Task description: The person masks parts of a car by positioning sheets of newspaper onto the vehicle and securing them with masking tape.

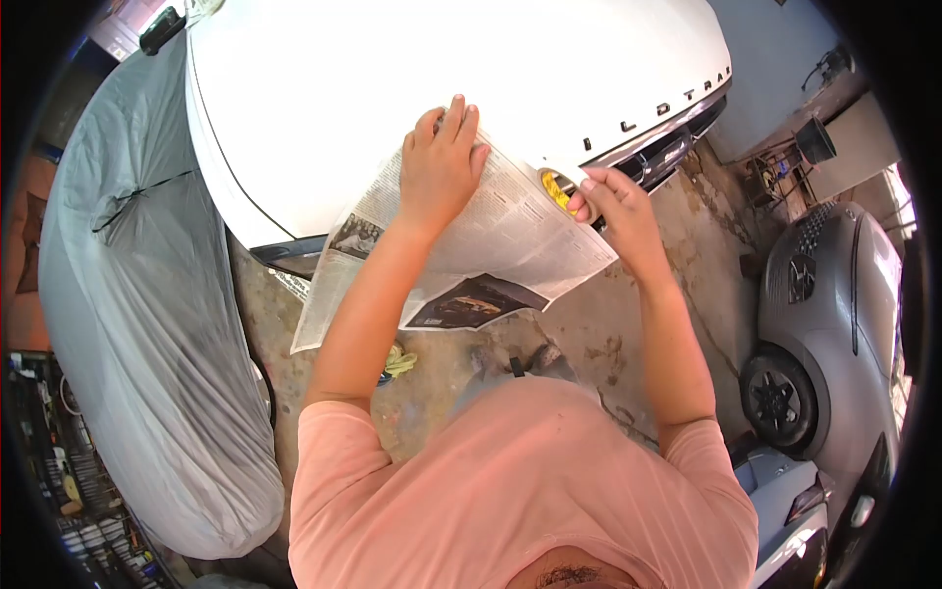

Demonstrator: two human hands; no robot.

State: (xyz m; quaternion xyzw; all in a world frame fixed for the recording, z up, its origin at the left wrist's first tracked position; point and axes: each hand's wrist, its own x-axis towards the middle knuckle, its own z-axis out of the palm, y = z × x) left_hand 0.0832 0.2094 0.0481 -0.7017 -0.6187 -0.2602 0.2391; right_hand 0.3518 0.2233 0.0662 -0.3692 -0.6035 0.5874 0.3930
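A sheet of newspaper (pixel 510 221) lies over the edge of the white vehicle panel (pixel 392 59), and its lower part hangs free. My left hand (pixel 442 172) rests on the paper's upper part with its fingers stretched out. To its right, my right hand (pixel 628 211) grips a roll of tape (pixel 555 188) with a yellow inner core, thumb and fingers closed at its rim. The roll sits by the paper's right edge, close to the panel. Whether a strip of tape is stuck to the paper cannot be made out.
Dark raised letters (pixel 661 110) run along the panel's front edge. A grey-covered vehicle (pixel 157 324) stands at left, a grey car (pixel 834 304) at right. A yellowish bundle (pixel 398 361) lies on the stained concrete floor (pixel 608 363). A dark bucket (pixel 814 141) is at back right.
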